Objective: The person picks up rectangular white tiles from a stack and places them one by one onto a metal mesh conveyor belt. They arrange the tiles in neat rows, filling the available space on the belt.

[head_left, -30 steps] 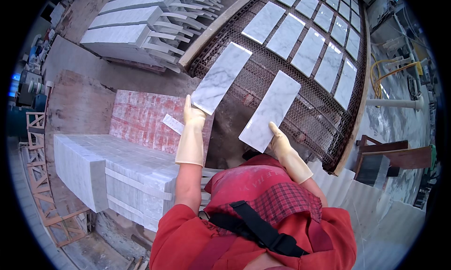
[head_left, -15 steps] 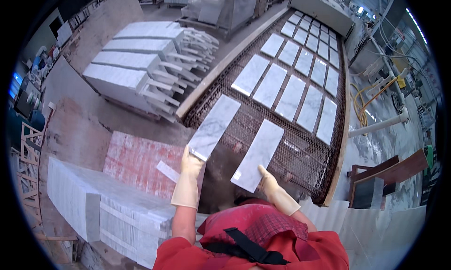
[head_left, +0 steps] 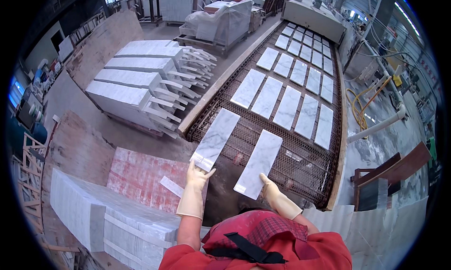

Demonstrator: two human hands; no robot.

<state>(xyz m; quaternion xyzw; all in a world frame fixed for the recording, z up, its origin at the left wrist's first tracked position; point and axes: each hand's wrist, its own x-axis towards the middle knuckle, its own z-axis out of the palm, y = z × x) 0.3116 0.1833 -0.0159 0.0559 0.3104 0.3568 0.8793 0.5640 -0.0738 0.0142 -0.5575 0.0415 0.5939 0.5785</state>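
A grey-veined white marble tile (head_left: 218, 137) lies at the near left of the mesh conveyor (head_left: 300, 169), its near end reaching past the belt. My left hand (head_left: 196, 177), in a cream rubber glove, is at that near end with its fingers spread. A second marble tile (head_left: 261, 159) slants beside it, its near end also off the mesh. My right hand (head_left: 272, 190), gloved alike, grips this tile's near right edge. The thumb shows at the edge; the other fingers are mostly hidden.
Rows of marble tiles (head_left: 286, 108) lie farther along the conveyor, toward a pale machine housing (head_left: 312, 19). Stacked slabs (head_left: 124, 94) with strips between them stand at the left. A tile stack (head_left: 136, 225) and red-stained board (head_left: 136, 169) are near left; a pipe (head_left: 378, 127) runs right.
My left hand's fingers have spread from their grip at the left tile's end. My right hand keeps its hold. The whole view has tilted up, so everything sits lower in the picture.
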